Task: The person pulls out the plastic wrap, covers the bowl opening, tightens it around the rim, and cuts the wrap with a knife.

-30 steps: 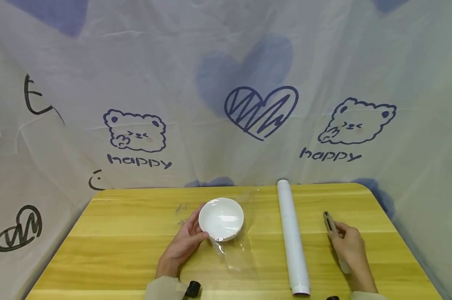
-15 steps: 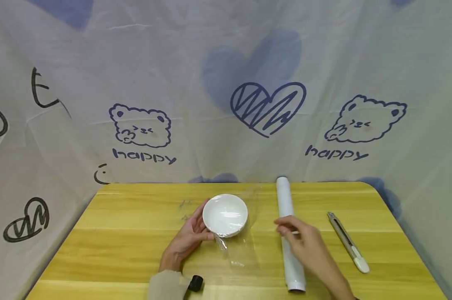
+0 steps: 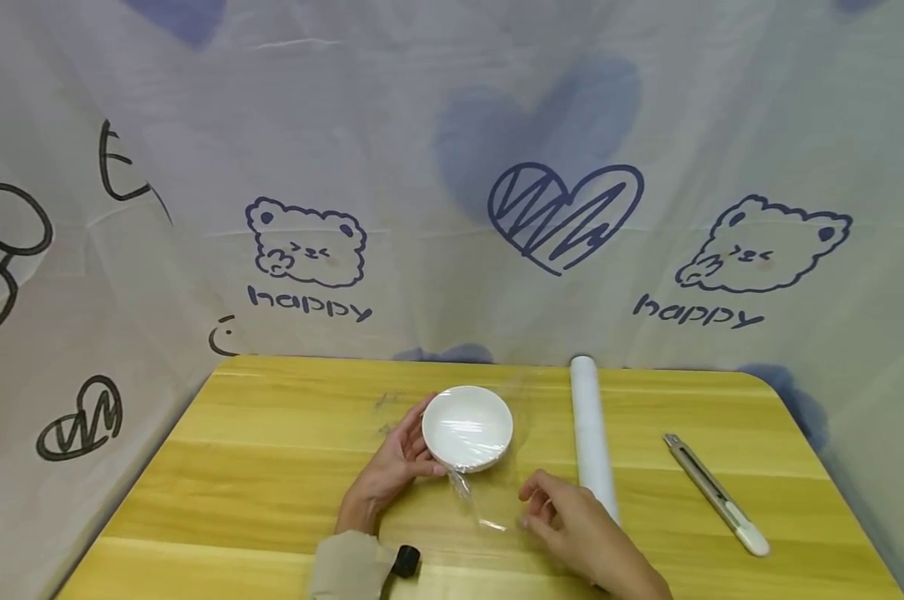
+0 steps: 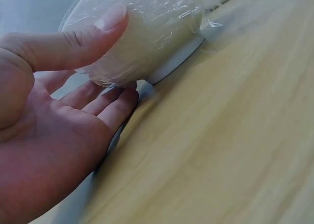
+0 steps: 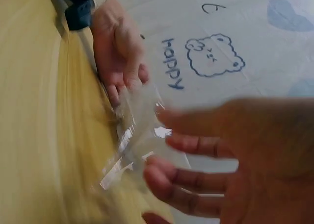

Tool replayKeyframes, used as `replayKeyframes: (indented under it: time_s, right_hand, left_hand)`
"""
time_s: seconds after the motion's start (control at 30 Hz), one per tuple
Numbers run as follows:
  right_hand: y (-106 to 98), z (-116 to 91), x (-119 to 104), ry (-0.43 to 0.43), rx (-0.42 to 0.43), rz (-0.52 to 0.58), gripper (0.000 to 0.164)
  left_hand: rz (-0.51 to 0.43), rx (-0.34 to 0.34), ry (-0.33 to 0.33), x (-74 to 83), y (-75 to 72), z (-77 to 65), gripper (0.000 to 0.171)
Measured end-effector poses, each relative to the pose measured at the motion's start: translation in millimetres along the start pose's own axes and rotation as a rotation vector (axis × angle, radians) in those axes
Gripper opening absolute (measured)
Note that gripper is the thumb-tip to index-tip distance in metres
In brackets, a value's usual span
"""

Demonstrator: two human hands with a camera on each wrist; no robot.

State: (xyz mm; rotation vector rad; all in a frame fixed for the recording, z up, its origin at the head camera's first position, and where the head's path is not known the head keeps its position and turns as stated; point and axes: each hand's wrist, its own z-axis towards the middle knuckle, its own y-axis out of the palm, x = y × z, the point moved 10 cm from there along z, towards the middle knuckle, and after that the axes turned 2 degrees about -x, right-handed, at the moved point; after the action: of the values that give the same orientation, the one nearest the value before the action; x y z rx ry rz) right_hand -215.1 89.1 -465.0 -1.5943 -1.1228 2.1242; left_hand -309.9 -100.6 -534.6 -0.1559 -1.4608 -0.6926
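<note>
A white bowl (image 3: 468, 427) stands on the wooden table with clear cling film stretched over its top. My left hand (image 3: 388, 473) holds the bowl's left side, thumb at the front and fingers round the far side. In the left wrist view, wrinkled film (image 4: 159, 35) covers the bowl's side. A loose flap of cling film (image 3: 472, 498) spreads from the bowl toward the front right. Close to that flap is my right hand (image 3: 571, 523), fingers loosely bent, with nothing seen between them. Its motion blurs the right wrist view.
A white roll of cling film (image 3: 592, 433) lies lengthwise right of the bowl, its near end hidden by my right hand. Farther right lies a utility knife (image 3: 716, 493). A printed cloth (image 3: 422, 250) hangs behind the table (image 3: 272, 442).
My right hand has put the utility knife down on the table at the right and moved left across the roll to the film flap. My left hand stays at the bowl.
</note>
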Motion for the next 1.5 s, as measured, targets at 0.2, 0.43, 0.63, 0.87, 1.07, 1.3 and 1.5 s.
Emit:
replayKeyframes:
  time_s: [0.2, 0.43, 0.63, 0.87, 1.07, 1.3, 1.5]
  right_hand:
    - [23.3, -0.6, -12.8, -0.048, 0.017, -0.244, 0.05]
    - [12.6, -4.2, -34.2, -0.134, 0.234, -0.479, 0.021]
    - [-2.8, -9.9, -45.0, -0.12, 0.192, -0.455, 0.021]
    - [-7.8, -13.2, -54.2, -0.164, 0.182, -0.516, 0.021]
    - [12.8, -5.6, -38.3, -0.157, 0.088, -0.548, 0.013]
    - [28.0, 5.1, -19.5, -0.092, 0.114, -0.525, 0.014]
    - [34.4, 16.8, -8.4, -0.003, 0.127, -0.493, 0.01]
  left_hand:
    - [0.004, 0.017, 0.007, 1.2, 0.3, 1.8, 0.112]
    - [0.014, 0.052, 0.019, 2.2, -3.6, 0.2, 0.109]
    - [0.055, 0.082, 0.037, 4.8, -8.5, 0.8, 0.106]
    - [0.097, 0.112, 0.029, 5.3, -10.2, 0.8, 0.106]
    - [0.098, 0.13, 0.029, 6.5, -10.2, 0.1, 0.106]
    - [0.085, 0.121, 0.019, 5.2, -9.4, -0.8, 0.105]
    - [0.066, 0.113, 0.015, 4.5, -5.5, -0.8, 0.106]
